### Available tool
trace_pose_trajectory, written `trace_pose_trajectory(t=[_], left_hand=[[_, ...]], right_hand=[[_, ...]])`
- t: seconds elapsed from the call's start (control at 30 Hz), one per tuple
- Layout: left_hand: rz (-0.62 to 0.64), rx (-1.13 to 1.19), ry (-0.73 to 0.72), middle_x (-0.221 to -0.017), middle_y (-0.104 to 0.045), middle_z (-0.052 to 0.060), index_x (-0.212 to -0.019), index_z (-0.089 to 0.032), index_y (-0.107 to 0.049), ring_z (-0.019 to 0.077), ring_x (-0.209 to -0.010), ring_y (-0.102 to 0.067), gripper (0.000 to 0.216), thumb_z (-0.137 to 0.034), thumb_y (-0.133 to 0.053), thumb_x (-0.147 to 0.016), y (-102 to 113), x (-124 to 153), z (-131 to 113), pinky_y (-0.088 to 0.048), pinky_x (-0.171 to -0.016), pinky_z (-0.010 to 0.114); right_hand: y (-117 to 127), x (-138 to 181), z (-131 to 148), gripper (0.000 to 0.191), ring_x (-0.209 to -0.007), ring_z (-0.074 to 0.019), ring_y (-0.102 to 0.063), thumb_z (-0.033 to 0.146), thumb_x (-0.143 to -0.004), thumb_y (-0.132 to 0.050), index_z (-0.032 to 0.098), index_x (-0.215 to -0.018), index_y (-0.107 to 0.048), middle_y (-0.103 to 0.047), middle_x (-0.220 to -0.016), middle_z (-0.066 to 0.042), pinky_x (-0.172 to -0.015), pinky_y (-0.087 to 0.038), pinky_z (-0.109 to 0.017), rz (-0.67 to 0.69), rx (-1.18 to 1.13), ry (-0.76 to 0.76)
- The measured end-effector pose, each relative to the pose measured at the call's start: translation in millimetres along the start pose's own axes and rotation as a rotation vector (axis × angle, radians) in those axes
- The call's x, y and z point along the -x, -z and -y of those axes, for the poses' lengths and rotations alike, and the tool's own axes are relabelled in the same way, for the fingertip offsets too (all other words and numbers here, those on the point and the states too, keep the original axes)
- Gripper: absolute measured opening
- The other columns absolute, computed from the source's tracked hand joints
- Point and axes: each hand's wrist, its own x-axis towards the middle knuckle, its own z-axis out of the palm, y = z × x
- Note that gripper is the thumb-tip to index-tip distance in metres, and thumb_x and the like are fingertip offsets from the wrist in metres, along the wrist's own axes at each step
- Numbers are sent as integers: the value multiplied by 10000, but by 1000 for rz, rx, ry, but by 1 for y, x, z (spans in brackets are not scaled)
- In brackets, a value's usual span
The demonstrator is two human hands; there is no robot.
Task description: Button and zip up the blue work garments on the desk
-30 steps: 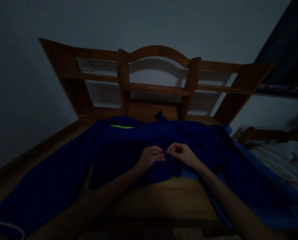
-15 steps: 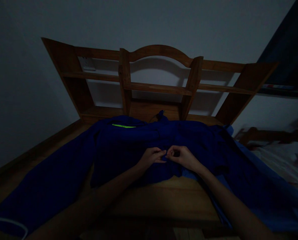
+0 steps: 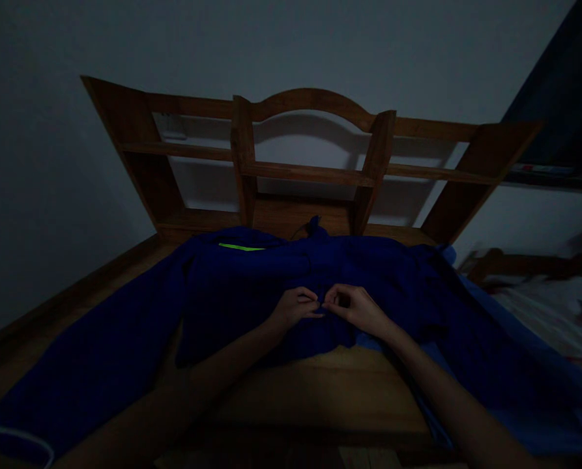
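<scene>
A dark blue long-sleeved jacket [image 3: 251,280] lies spread over a wooden desk, one sleeve hanging toward the lower left. A bright green strip [image 3: 242,247] shows near its collar. At the middle front of the garment, my left hand [image 3: 293,309] is closed in a pinch on the cloth. Close beside it, my right hand [image 3: 362,307] pinches the same front edge, thumb and forefinger together. The fingertips of the two hands nearly touch. Dim light hides any small fastening between them.
The wooden desk [image 3: 320,391] has a shelf unit [image 3: 310,172] along its back, against the wall. Lighter blue cloth [image 3: 510,326] lies under the jacket at the right. Farther right is pale bedding [image 3: 559,312]. A white cord [image 3: 21,433] curves at the lower left.
My left fingers and thumb have shifted slightly and drawn closer together. My right hand has edged a little left at the same spot, and the jacket lies as before.
</scene>
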Motion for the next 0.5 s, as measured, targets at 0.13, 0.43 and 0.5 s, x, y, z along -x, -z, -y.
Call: trace_pose_trajectory(t=[0.13,0.43,0.5], left_hand=[[34,-30,-6,-602,-624,9,-767,-98,-564,157,-590,-651,299,-161,-787,-578,2,0,0,-577,-713,381],[127,-129,-140,-610,-581,-20,-779,-124,-531,127,-546,-605,331,-308,-753,-616,-3,5,-8,-566,-575,326],[151,-164,-130,-593,-569,-16,-744,-122,-539,121,-540,-590,346,-381,-739,-631,-4,6,-9,-553,-555,298]], right_hand=[[0,1,4,128,-650,-106,-537,301,-850,-534,177,-862,-564,-588,-734,10,-581,-380,-208,5,13,19],[3,2,7,126,-636,-97,-479,264,-894,-441,180,-860,-528,-533,-730,26,-583,-346,-205,42,-52,25],[3,2,7,140,-652,-102,-486,284,-900,-436,178,-867,-522,-536,-752,18,-599,-358,-208,17,-166,-4]])
